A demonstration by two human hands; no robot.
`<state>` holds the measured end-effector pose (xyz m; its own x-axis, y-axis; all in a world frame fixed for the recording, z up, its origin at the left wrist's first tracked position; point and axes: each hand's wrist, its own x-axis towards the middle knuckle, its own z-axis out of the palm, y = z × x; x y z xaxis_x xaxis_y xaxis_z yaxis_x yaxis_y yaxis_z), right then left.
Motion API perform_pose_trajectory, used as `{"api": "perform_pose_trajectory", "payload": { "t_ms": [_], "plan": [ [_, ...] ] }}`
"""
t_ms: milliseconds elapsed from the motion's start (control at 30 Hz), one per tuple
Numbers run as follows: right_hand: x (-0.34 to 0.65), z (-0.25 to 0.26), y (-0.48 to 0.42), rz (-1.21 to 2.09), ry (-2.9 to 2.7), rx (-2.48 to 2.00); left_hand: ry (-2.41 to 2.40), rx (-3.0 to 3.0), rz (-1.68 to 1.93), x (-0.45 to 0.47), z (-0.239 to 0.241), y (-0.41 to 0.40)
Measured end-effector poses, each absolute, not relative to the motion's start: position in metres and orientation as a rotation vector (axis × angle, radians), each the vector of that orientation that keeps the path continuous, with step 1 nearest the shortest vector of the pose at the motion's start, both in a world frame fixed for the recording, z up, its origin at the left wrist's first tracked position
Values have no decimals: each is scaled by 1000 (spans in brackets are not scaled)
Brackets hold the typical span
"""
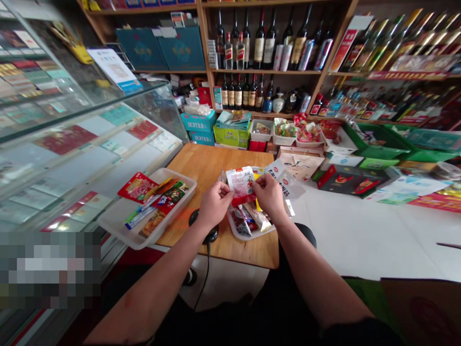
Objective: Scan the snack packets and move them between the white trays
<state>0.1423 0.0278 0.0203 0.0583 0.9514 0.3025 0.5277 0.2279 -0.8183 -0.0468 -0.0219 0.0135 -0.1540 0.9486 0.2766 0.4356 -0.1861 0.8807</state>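
your right arm ended in a black sleeve (363,331), its edge lying near the elbow, and your right forearm (309,266) was bare below it. your left forearm (162,276) was bare as well, as were your left hand (214,206), your right hand (271,197) and all the visible fingers. black clothing (230,324) covered your lap, its folds lost in shadow.
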Motion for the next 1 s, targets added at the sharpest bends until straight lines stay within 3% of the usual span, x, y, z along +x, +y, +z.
{"api": "perform_pose_trajectory", "payload": {
  "t_ms": [533,1000],
  "plan": [
    [224,-10,31,483,-1589,-1708,1400,1343,1184,38,-9,14],
    [186,-10,-59,664,-1706,-1199,1436,1429,1177,-19,31,-86]
  ]
}}
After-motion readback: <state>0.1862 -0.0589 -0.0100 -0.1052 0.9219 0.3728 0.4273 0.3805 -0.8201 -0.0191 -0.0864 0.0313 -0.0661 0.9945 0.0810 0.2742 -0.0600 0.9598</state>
